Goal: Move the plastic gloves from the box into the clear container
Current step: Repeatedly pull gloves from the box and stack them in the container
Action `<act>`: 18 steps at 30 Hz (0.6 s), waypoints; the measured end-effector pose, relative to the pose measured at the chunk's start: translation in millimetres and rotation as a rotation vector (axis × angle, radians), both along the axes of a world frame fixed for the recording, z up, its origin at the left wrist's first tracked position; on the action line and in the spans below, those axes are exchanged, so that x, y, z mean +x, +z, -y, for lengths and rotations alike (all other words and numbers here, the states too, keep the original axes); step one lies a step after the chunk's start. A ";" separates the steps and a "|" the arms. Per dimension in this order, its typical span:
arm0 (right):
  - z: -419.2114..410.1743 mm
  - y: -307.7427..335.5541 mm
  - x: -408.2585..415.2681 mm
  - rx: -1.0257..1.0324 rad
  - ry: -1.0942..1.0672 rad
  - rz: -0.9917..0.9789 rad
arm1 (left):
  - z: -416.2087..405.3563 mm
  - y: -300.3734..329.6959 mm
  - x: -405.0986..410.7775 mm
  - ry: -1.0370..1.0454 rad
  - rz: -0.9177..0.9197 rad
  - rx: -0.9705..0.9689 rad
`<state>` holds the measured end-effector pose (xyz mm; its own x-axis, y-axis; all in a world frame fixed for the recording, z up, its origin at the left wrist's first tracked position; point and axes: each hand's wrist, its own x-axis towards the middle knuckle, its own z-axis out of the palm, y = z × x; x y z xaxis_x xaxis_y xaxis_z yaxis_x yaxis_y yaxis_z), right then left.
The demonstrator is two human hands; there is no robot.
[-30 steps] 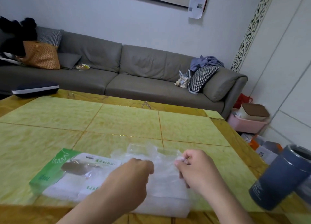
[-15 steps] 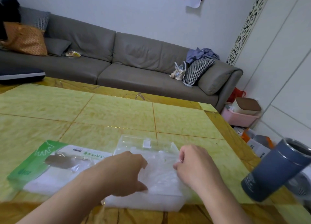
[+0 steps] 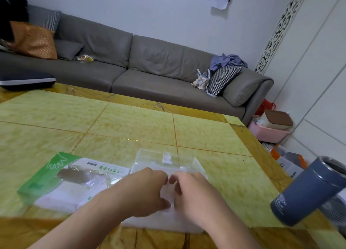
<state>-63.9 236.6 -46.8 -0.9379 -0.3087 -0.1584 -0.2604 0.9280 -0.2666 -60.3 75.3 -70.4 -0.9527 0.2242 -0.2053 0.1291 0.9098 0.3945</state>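
- We are working at the near edge of the worktop (image 3: pixel 131 125), with both hands over the clear container (image 3: pixel 187 163).
- Our left hand (image 3: pixel 144 194) is curling its fingers down onto the white plastic gloves (image 3: pixel 168 220) lying in the container; our right hand (image 3: pixel 194 194) is doing the same just beside it, fingertips nearly meeting.
- The view is blurred here, so we are only guessing that both hands are pinching or tucking the film rather than merely pressing it flat.
- The gloves are sitting as a pale wad inside the container, reaching to its near wall; the green and white box (image 3: pixel 54 181) is lying just to the left, touching or nearly touching the container, with torn film showing at its opening.
- What we are risking: the thin film is slippery and springy, so it may puff back up and spill over the low wall once we are letting go.
- The container is standing close to the worktop's edge, so a hard downward push may be sliding it towards us.
- The grey-blue tumbler (image 3: pixel 310 192) is standing near on the right; a wide elbow swing may be knocking it.
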 end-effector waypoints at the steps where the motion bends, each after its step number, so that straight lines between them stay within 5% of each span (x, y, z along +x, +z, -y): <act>1: -0.6 -2.2 -1.0 -0.006 -0.006 0.004 | -0.1 0.5 2.2 0.015 -0.021 0.010; 9: 3.1 -1.1 -0.3 0.020 -0.032 0.079 | -7.1 10.8 17.0 0.031 -0.252 -0.048; 18: 12.2 8.2 -0.7 0.114 -0.019 0.201 | -15.9 0.3 9.1 0.035 0.091 -0.054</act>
